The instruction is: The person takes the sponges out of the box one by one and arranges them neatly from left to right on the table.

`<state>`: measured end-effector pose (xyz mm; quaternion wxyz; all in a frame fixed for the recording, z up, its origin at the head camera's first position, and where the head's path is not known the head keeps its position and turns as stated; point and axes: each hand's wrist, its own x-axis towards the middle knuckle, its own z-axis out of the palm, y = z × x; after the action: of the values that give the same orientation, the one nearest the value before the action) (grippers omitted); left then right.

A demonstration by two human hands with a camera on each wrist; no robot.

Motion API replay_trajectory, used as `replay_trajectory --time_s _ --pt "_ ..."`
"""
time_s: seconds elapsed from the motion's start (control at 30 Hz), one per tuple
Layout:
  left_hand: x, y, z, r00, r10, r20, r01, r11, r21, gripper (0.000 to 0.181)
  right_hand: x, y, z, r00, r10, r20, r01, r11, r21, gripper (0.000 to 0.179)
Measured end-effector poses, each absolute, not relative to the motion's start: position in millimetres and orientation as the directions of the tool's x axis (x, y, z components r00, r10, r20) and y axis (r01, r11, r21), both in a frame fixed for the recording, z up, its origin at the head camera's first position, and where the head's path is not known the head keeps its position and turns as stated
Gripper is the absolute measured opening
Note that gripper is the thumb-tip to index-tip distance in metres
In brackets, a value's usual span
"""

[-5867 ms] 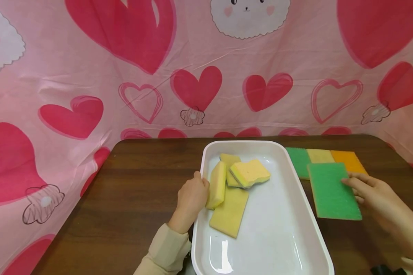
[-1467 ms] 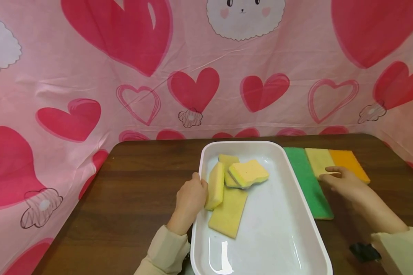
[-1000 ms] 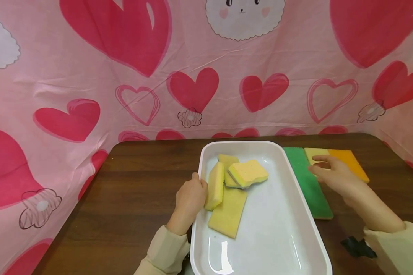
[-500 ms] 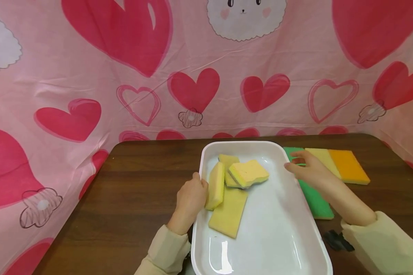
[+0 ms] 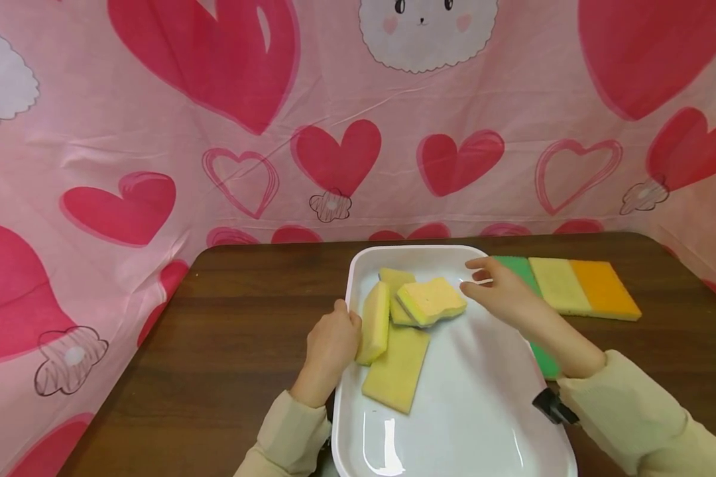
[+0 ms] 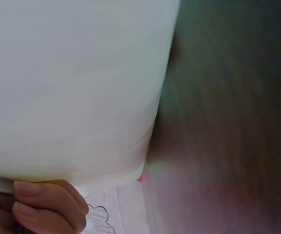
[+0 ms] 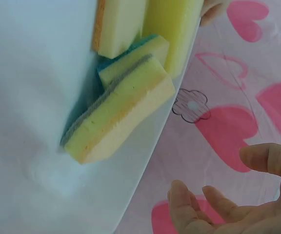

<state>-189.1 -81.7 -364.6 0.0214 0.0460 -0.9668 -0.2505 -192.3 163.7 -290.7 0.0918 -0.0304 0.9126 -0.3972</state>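
My left hand (image 5: pixel 332 338) grips the left rim of a white tray (image 5: pixel 459 424); in the left wrist view its curled fingers (image 6: pixel 52 204) hold the tray's edge. Over the tray's right side hovers my right hand (image 5: pixel 507 295), fingers apart and holding nothing. Just left of its fingertips, a yellow sponge (image 5: pixel 434 299) with a grey underside lies tilted on another sponge (image 5: pixel 396 275). A thick yellow sponge (image 5: pixel 374 323) stands on edge by the left wall, touching a flat one (image 5: pixel 396 372). The right wrist view shows the tilted sponge (image 7: pixel 121 109) and the open right hand (image 7: pixel 243 200).
Right of the tray on the dark wooden table (image 5: pixel 233 331), green sponges (image 5: pixel 516 266), partly hidden by my right arm, lie beside a pale yellow one (image 5: pixel 557 285) and an orange one (image 5: pixel 608 289). A pink heart-print cloth (image 5: pixel 334 79) hangs behind the table.
The green sponge earlier in my right hand was set down right of the tray, in line with the other green one. My right hand then moved left over the tray. The left hand stayed put.
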Motion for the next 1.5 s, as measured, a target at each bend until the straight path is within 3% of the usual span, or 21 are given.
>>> replay_trajectory --time_s 0.37,1.2,1.5 --pt "-188 -81 -366 -0.992 -0.098 0.077 -0.049 0.876 0.479 0.022 -204 147 -303 -0.983 -0.141 -0.117 -0.008 0.671 -0.741 0.055" --pt "-189 -81 -369 -0.991 -0.099 0.087 -0.046 0.878 0.477 0.023 -217 126 -342 -0.98 -0.191 -0.053 -0.123 0.797 -0.591 0.066" --pt "-188 -82 -368 -0.993 -0.101 0.06 -0.06 0.876 0.479 0.024 -218 122 -349 -0.972 -0.213 -0.094 -0.139 0.854 -0.501 0.068"
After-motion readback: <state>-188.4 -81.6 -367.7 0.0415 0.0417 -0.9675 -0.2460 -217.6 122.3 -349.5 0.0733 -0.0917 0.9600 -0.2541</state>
